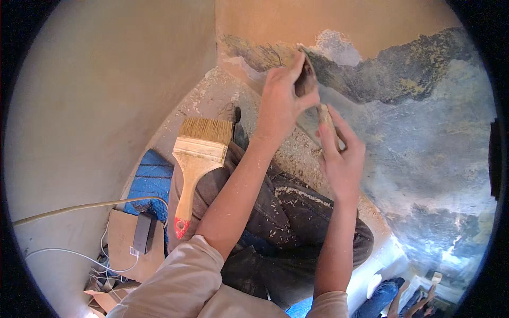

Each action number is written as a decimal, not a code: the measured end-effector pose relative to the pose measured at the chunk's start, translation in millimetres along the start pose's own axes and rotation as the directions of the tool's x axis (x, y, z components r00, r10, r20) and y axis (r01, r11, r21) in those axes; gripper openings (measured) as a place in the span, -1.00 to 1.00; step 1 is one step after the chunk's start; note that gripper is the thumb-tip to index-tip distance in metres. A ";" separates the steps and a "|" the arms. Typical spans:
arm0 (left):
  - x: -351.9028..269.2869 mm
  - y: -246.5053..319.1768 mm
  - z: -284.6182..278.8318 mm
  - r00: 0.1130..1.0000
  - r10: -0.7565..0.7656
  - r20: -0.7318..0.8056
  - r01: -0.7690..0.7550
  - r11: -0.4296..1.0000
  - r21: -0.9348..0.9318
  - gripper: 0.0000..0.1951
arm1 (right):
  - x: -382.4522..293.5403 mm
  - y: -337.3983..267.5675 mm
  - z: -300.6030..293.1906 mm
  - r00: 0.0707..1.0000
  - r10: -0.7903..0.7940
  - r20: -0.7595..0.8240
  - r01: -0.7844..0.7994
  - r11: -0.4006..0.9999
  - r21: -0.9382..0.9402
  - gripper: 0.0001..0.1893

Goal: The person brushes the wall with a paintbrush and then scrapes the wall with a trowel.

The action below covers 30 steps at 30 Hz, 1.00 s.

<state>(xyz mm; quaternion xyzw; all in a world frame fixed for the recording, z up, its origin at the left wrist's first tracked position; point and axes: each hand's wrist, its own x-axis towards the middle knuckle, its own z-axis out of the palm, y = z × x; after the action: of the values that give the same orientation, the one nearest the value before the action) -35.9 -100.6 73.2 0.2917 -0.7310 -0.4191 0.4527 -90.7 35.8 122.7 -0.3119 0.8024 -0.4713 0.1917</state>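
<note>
My left hand (280,95) is raised near the wall, its fingers spread along a curved metal blade (307,77), probably a trowel or scraper. The fingers of my right hand (342,151) are closed around the tool's wooden handle (327,119). Behind the blade is the wall's rough, dark, peeling coating (358,79), with bare orange-tan plaster (278,20) above it and a whitish patch (338,47) beside it. A wide flat paintbrush (201,157) with light bristles and a red-tipped wooden handle lies on my thigh, bristles pointing away from me.
Flakes litter the floor (206,91) along the walls and my dark trousers (286,214). On the left are a blue padded thing (153,171), a cardboard piece (123,242), a black box (144,232) and cables (83,207). At lower right, other people's jeans (379,296) and an arm (421,304) show.
</note>
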 end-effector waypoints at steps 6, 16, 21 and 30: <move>-6.0 -15.5 0.5 0.979 0.189 -0.080 -0.184 0.981 0.057 -0.33 | -11.2 -2.5 0.3 1.000 0.016 0.023 -0.017 0.999 0.034 -0.62; -6.6 -20.7 -5.0 0.995 0.071 -0.077 -0.070 0.997 0.013 -0.37 | -8.3 -8.4 14.1 1.000 0.026 0.013 -0.026 1.000 -0.010 -0.62; 6.4 -14.9 -5.6 0.994 0.051 -0.095 -0.051 0.999 0.002 -0.36 | 6.1 -15.3 16.3 0.998 0.052 0.017 -0.052 0.999 -0.005 -0.61; 6.6 -15.9 -13.5 0.999 0.022 -0.032 -0.025 0.993 -0.119 -0.29 | 2.1 -15.6 24.3 0.999 0.033 -0.021 -0.033 0.999 -0.039 -0.61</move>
<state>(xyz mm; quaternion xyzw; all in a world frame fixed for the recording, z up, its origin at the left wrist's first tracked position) -25.8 -118.2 65.2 0.2618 -0.7009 -0.4523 0.4854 -72.7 13.2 124.5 -0.2976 0.8183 -0.4554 0.1854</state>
